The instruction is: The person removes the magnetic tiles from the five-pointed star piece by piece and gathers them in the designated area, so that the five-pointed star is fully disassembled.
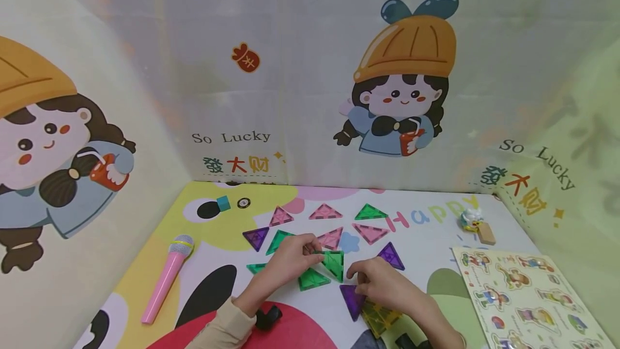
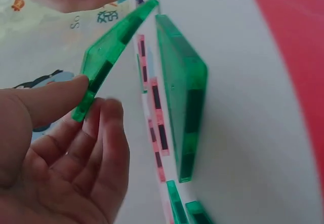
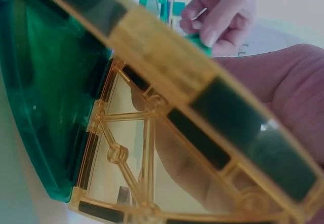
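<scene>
My left hand pinches a green triangular magnetic tile by its edge between thumb and fingers. In the left wrist view that tile tilts up beside another green tile. On the table under the held one lies a green triangle. My right hand hovers just right of it with loosely bent fingers and no tile seen in its grasp. Below its thumb are a purple triangle and yellow tiles. A yellow tile looms close in the right wrist view, partly covering the hand.
Pink triangles, more green ones and purple ones lie spread behind my hands. A pink toy microphone lies at left. A sticker-like picture board, small figurine and wooden block are at right.
</scene>
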Demonstrator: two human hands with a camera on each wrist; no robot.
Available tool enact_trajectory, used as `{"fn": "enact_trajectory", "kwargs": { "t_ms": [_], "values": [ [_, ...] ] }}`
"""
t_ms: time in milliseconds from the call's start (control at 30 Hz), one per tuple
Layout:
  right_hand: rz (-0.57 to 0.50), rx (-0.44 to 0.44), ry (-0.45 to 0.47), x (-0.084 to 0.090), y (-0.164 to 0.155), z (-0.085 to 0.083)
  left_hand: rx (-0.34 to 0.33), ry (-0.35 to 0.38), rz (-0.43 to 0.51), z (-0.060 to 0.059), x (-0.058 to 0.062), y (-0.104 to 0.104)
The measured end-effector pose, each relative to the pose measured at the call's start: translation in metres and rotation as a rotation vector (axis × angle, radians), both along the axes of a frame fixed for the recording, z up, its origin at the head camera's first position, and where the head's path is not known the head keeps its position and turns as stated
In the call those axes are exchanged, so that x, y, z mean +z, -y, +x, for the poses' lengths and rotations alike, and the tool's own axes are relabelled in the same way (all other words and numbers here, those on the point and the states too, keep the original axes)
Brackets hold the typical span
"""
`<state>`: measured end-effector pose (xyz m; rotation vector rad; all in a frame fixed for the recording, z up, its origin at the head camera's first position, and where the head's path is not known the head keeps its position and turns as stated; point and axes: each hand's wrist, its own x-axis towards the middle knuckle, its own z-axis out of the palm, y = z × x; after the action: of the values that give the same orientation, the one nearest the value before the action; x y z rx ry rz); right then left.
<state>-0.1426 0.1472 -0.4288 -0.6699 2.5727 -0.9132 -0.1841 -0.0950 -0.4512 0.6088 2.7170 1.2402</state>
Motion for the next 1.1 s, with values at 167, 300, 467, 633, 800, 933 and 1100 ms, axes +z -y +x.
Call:
{"fn": "enact_trajectory", "kwargs": {
  "t_ms": [167,300,467,633,800,933,1100],
  "values": [
    [0.012,0.007,0.011,0.0014,-0.0005,0.0009,0.046,-0.077,-0.143,0.0016,-0.0035,-0.0057],
    [0.02,0.015,0.021,0.0012,-0.0013,0.0014,0.054,-0.129,-0.199,0.0027,-0.0051,-0.0094],
    [0.008,0.029,0.034,0.0002,-0.0015,0.0021,0.061,-0.128,-0.207,0.0031,-0.0061,-0.0094],
    [-0.006,0.032,0.043,-0.0002,-0.0011,0.0025,0.053,-0.134,-0.196,0.0029,-0.0071,-0.0073],
    [-0.002,0.029,0.039,0.0002,-0.0012,0.0026,0.055,-0.162,-0.208,0.0034,-0.0064,-0.0065],
    [0.006,0.029,0.042,0.001,-0.0008,0.0023,0.079,-0.186,-0.224,0.0031,-0.0055,-0.0045],
    [0.001,0.029,0.05,0.0028,-0.0008,0.0028,0.075,-0.212,-0.244,0.0014,-0.0066,-0.0023]
  ]
}}
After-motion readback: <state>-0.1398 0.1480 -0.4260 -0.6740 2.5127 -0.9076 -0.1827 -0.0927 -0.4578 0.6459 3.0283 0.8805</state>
